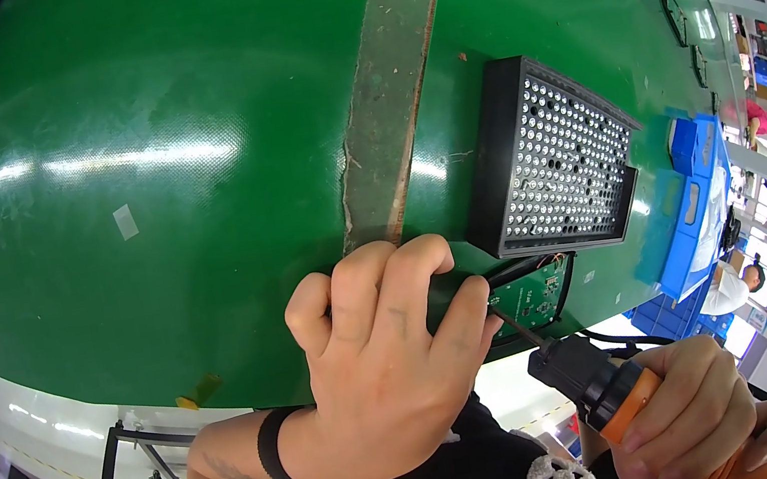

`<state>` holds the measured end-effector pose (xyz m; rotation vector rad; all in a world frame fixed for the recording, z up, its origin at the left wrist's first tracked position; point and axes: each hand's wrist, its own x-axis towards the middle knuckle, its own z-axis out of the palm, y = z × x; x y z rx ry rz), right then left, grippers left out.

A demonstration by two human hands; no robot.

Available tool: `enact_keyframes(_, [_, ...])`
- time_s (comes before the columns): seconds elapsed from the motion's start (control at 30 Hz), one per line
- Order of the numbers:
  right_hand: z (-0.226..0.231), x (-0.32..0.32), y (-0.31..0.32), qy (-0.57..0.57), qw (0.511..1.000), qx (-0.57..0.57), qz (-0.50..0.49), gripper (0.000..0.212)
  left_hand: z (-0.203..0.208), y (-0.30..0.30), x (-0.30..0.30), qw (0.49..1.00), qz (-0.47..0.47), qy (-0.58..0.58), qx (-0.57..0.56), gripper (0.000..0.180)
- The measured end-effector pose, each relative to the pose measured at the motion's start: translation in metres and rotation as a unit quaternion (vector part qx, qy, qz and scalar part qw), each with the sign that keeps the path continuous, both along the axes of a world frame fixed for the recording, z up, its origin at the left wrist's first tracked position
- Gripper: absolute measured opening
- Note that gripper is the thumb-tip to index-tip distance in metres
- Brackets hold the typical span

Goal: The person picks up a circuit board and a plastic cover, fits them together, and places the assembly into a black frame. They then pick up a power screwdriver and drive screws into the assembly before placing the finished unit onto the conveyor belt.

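Observation:
My right hand (691,411) is wrapped round an orange and black electric screwdriver (596,387). The tool tilts up to the left, and its thin bit reaches the green circuit board (531,301) beside my left thumb. My left hand (389,360) lies over the left part of that board and its black frame, with the fingers bent and closed round it. The thumb is close to the bit's tip. Much of the board, and whatever sits at the tip, is hidden under the hand. Just beyond the board stands a black housing (503,133) with rows of small round lenses (568,158).
A green mat (234,254) covers the table, crossed by a worn strip (393,86). Blue bins (696,197) stand at the right edge. Dark flat parts (674,16) lie at the far right. A black cable (623,339) runs near the screwdriver. Other people (742,289) are farther right.

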<state>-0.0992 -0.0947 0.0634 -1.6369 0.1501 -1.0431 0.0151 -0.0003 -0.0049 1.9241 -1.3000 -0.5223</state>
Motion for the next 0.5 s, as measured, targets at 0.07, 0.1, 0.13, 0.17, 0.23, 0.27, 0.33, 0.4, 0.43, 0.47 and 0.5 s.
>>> enact_keyframes(0.07, [-0.001, 0.004, -0.001, 0.026, 1.000, 0.006, 0.010, 0.038, -0.002, 0.002, 0.001, 1.000, 0.000, -0.003, -0.001, 0.036])
enact_keyframes(0.1, [-0.002, 0.005, 0.000, 0.038, 0.999, 0.009, 0.016, 0.038, -0.003, 0.003, 0.001, 1.000, 0.000, -0.005, -0.002, 0.036])
enact_keyframes(0.13, [-0.003, 0.007, 0.001, 0.034, 0.999, 0.009, 0.017, 0.038, -0.004, 0.004, 0.001, 1.000, 0.001, -0.009, -0.002, 0.036])
enact_keyframes(0.17, [0.002, 0.008, 0.002, 0.045, 0.999, 0.003, 0.012, 0.037, -0.002, 0.002, 0.000, 1.000, 0.001, -0.008, -0.015, 0.036])
enact_keyframes(0.23, [0.011, 0.008, 0.003, 0.064, 0.998, -0.009, 0.004, 0.037, 0.002, -0.001, -0.002, 0.999, -0.005, 0.002, -0.034, 0.035])
enact_keyframes(0.27, [0.008, 0.008, 0.004, 0.053, 0.998, -0.013, 0.006, 0.037, 0.002, -0.001, 0.000, 0.999, -0.005, -0.003, -0.036, 0.035])
enact_keyframes(0.33, [0.001, 0.006, 0.004, 0.025, 0.999, -0.012, 0.021, 0.040, 0.001, 0.000, 0.000, 0.999, -0.003, -0.011, -0.036, 0.034])
enact_keyframes(0.4, [-0.001, 0.003, 0.001, 0.001, 0.999, -0.034, 0.028, 0.042, 0.004, 0.000, 0.004, 1.000, -0.004, -0.005, -0.027, 0.033])
enact_keyframes(0.43, [0.000, -0.002, -0.002, -0.010, 1.000, 0.001, 0.008, 0.043, 0.008, -0.001, 0.007, 0.999, -0.006, -0.016, -0.046, 0.033])
enact_keyframes(0.47, [0.003, -0.008, -0.006, -0.022, 0.999, 0.036, -0.011, 0.044, 0.011, 0.000, 0.011, 0.996, -0.047, 0.037, -0.062, 0.031])
enact_keyframes(0.5, [0.005, -0.012, -0.010, -0.038, 0.996, 0.078, -0.023, 0.044, 0.012, 0.003, 0.017, 0.990, -0.086, 0.086, -0.071, 0.030])
